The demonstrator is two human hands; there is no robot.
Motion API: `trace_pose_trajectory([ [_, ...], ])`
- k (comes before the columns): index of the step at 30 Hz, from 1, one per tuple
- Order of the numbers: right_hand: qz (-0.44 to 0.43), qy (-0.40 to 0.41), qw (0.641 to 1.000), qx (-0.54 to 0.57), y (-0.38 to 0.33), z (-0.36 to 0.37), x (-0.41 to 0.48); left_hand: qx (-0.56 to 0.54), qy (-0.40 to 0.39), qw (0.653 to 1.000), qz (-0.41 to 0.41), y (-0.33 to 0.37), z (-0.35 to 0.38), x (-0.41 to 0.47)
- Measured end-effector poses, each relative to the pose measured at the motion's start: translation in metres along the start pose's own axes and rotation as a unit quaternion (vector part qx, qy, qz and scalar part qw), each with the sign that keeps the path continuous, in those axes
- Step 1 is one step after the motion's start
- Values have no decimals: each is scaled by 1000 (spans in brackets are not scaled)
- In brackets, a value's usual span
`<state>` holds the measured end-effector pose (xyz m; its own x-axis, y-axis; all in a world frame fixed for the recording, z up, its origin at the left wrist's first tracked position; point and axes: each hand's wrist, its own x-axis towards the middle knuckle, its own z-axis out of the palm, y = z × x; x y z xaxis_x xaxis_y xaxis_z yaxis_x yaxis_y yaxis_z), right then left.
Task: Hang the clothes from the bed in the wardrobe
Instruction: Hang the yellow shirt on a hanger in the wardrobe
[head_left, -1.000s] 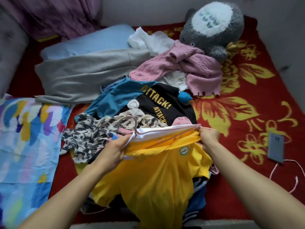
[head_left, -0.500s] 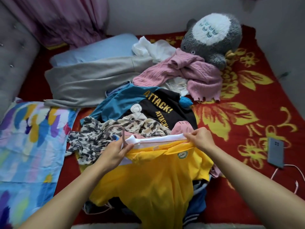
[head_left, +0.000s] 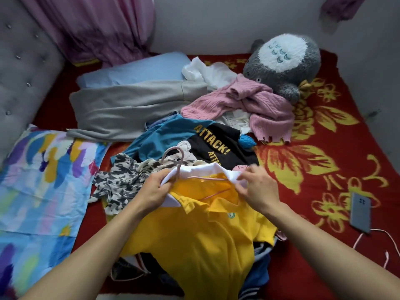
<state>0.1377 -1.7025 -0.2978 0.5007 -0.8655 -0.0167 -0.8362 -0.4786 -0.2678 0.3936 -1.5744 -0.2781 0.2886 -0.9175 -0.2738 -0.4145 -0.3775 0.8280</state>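
A yellow polo shirt with a white collar lies on top of a heap of clothes at the near edge of a bed with a red flowered cover. A thin pink hanger sits inside its neck opening, hook poking up. The left hand has its fingers curled, pinching one collar end against the hanger's stem; the right hand pinches the other end. The shirt looks light, soft and floppy, so it is probably best lifted by the stiff hook.
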Motion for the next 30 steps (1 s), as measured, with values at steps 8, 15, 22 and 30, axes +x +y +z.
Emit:
trace_pose_trajectory([
  [8, -195, -10, 981, 7, -61, 36, 27, -30, -5, 999, 39, -1, -10, -15],
  [15, -36, -135, 969, 204, -8, 24, 35, 82, 31, 995, -37, -51, -24, -28],
  [22, -41, -38, 956, 287, -32, -38, 27, 212, 50, 974, 66, -7, -45, -15],
  [30, -172, 40, 964, 200, -78, -185, 8, 188, 152, 949, 203, 90, -91, -59],
])
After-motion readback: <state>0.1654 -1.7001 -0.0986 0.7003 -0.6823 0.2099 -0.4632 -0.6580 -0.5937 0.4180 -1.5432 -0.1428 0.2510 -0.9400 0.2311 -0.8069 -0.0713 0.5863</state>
